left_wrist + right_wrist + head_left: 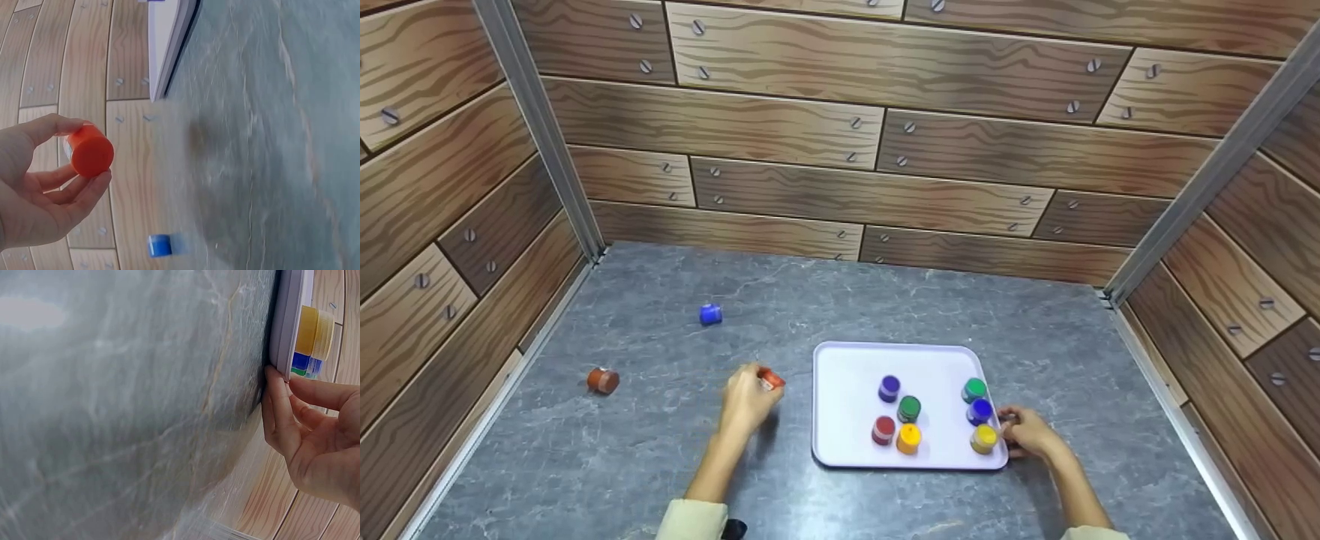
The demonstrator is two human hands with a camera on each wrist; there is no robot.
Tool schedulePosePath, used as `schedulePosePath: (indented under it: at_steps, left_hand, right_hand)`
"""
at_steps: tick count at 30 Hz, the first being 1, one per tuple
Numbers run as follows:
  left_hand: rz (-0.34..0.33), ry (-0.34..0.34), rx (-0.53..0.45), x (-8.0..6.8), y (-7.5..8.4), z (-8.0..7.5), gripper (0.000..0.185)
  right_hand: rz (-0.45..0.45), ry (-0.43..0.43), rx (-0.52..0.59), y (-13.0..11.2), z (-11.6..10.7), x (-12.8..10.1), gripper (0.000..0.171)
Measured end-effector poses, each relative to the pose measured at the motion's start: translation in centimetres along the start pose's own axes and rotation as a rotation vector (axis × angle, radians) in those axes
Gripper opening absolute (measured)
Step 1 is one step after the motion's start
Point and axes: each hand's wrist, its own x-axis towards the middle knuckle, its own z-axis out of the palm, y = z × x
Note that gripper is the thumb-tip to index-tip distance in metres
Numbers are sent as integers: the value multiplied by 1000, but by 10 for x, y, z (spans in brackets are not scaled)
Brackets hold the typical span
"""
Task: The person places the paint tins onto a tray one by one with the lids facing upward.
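In the head view my left hand (pixel 746 401) pinches a small orange paint jar (pixel 770 379) above the floor, left of the tray. The left wrist view shows the jar's round orange end (pixel 93 156) between thumb and fingertips. My right hand (pixel 1027 433) grips the right rim of the pale lilac tray (pixel 840 360), thumb on top and fingers below. Along that side stand a green jar (pixel 974 389), a blue jar (pixel 979 411) and a yellow jar (pixel 983 439). Mid-tray are purple (pixel 889 388), green (pixel 909 408), red (pixel 883 430) and orange-yellow (pixel 908 438) jars.
A blue jar (pixel 710 314) lies on the grey marbled surface at the back left. Farther left a brown jar (pixel 603 381) lies on its side. Wood-patterned walls (pixel 780 135) enclose the back and both sides. A small black object (pixel 734 529) sits beside the left sleeve.
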Motion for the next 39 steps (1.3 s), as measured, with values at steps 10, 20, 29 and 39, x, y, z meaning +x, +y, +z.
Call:
schedulePosePath:
  at_steps: [10, 20, 29, 39]
  left_hand:
    - [34, -33, -26, -2, 16, 18, 25]
    - [73, -71, -36, -3, 22, 35, 23]
    - [126, -92, -51, -3, 27, 48, 19]
    - [164, -112, -59, -2, 35, 65, 23]
  right_hand:
    - [0, -17, 33, 0, -1, 0, 35]
    - [1, -12, 27, 1, -1, 1, 37]
    - [-8, -5, 14, 3, 0, 1, 36]
    - [-7, -19, 22, 3, 0, 1, 34]
